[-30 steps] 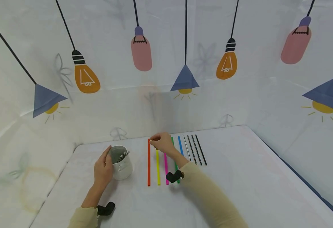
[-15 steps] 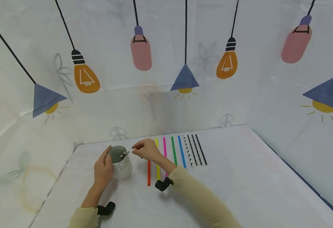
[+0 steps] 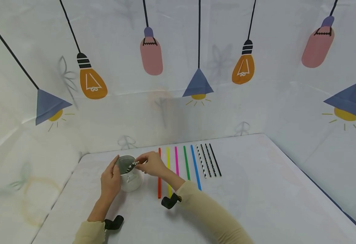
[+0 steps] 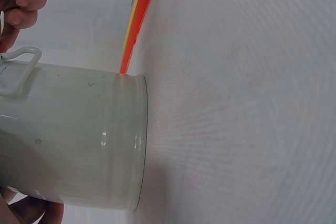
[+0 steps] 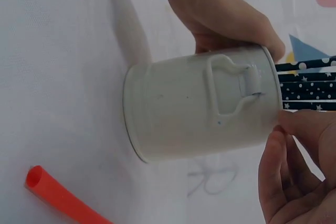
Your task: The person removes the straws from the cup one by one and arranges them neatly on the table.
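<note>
My left hand (image 3: 110, 181) holds a white metal can (image 3: 131, 183) upright on the table, thumb at the rim and fingers around its side. A small wire handle (image 5: 212, 85) sits on the can's wall. Several black straws with white dots and stars (image 5: 310, 86) stick out of the can's mouth. My right hand (image 3: 154, 165) is at the rim beside them, thumb and forefinger tips together in the right wrist view; I cannot tell whether a straw is between them. Nearest under this hand lies an orange-red straw (image 3: 159, 184).
To the right of it, yellow (image 3: 167, 154), pink (image 3: 176, 157), green (image 3: 186, 159) and blue (image 3: 194, 157) straws lie in a row. Several thin black patterned straws (image 3: 206, 161) continue that row. Behind the table hangs a white sheet (image 3: 171, 122) printed with lamps.
My right hand has moved left from the far end of the orange-red straw to the can's rim, at the patterned straws. The left hand and the can have stayed in place.
</note>
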`<state>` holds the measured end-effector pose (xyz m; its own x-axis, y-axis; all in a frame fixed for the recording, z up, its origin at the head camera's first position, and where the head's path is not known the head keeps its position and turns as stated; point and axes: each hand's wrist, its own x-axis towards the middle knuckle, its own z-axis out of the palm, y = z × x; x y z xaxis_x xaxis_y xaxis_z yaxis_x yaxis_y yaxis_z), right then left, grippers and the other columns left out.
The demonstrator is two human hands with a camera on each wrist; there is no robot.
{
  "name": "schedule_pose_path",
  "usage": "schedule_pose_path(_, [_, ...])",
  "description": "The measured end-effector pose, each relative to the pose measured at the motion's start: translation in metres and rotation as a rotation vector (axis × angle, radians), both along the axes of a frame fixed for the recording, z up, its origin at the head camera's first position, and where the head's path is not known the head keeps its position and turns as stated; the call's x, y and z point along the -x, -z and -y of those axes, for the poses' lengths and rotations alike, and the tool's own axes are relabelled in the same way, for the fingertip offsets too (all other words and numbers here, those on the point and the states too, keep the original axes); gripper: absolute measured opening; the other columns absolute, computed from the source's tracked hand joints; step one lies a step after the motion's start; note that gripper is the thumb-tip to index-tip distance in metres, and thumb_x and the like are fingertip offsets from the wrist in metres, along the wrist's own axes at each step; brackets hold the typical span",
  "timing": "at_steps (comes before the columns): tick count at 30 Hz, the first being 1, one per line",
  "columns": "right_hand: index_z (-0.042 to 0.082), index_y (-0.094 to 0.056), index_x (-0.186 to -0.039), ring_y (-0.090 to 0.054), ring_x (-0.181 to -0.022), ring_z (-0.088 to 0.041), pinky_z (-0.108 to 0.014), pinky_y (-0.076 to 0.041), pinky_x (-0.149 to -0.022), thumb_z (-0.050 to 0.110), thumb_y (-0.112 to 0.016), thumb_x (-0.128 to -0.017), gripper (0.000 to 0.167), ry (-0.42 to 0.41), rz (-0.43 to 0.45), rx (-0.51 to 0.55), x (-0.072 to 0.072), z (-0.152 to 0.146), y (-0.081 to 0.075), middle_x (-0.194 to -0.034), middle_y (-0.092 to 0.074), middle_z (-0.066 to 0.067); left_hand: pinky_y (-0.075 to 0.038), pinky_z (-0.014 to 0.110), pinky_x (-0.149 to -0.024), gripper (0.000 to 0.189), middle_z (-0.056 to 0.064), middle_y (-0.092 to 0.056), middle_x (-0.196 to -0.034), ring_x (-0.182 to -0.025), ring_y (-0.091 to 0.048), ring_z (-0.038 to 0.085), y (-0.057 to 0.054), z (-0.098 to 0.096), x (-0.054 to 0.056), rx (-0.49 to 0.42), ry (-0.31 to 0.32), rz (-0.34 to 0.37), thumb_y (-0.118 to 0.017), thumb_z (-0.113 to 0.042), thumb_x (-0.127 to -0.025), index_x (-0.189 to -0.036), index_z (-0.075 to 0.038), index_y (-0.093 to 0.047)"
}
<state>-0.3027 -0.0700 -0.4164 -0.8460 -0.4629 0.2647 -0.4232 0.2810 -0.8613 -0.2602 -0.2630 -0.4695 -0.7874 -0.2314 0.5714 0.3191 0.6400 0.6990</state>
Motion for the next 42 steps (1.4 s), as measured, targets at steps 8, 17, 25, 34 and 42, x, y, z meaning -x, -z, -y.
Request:
schedule_pose_path(8, [0.007, -0.076, -0.096, -0.058, -0.056, -0.009, -0.023, -0.052, -0.049, 0.008, -0.075, -0.084, 0.012, -0.008, 0.006, -0.015, -0.007, 0.003, 0.003, -0.077, -0.066, 0.007, -0.04, 0.052, -0.097, 0.041, 0.017, -0.054, -0.136, -0.124, -0.049, 0.033, 0.002, -0.001, 0.001, -0.005, -0.007, -0.01, -0.036, -0.016, -0.103, -0.139, -0.006, -0.054])
schedule_pose_path(17, [0.007, -0.076, -0.097, -0.059, -0.057, -0.008, -0.023, -0.053, -0.051, 0.01, -0.074, -0.086, 0.012, -0.016, 0.022, 0.029, -0.015, 0.002, 0.004, -0.079, -0.067, 0.008, -0.041, 0.052, -0.094, 0.041, 0.017, -0.055, -0.135, -0.121, -0.051, 0.033, 0.004, -0.002, 0.002, -0.007, -0.016, -0.018, -0.036, -0.016, -0.103, -0.138, -0.007, -0.055])
schedule_pose_path(25, [0.01, -0.076, -0.096, -0.063, -0.061, -0.012, -0.025, -0.055, -0.054, 0.012, -0.075, -0.086, 0.011, -0.024, 0.0, 0.09, -0.028, -0.015, -0.014, -0.085, -0.069, 0.009, -0.04, 0.054, -0.095, 0.042, 0.018, -0.054, -0.136, -0.124, -0.05, 0.036, 0.001, -0.004, 0.0, -0.001, -0.01, -0.005, -0.036, -0.015, -0.103, -0.139, -0.006, -0.053])
schedule_pose_path(34, [0.014, -0.076, -0.096, -0.062, -0.061, -0.013, -0.03, -0.056, -0.056, 0.013, -0.075, -0.086, 0.009, -0.031, -0.007, 0.174, -0.042, -0.047, -0.037, -0.088, -0.07, 0.006, -0.042, 0.05, -0.09, 0.042, 0.018, -0.054, -0.136, -0.113, -0.055, 0.031, -0.002, -0.006, 0.0, 0.012, -0.013, 0.0, -0.035, -0.014, -0.103, -0.139, -0.004, -0.052])
schedule_pose_path(42, [0.009, -0.074, -0.101, -0.063, -0.072, -0.013, -0.044, -0.057, -0.064, 0.011, -0.072, -0.089, 0.012, -0.038, -0.051, 0.256, -0.054, -0.071, -0.054, -0.09, -0.07, -0.002, -0.041, 0.053, -0.096, 0.042, 0.017, -0.054, -0.137, -0.122, -0.051, 0.034, 0.0, -0.002, 0.001, 0.005, -0.024, 0.01, -0.034, -0.017, -0.103, -0.14, -0.006, -0.053])
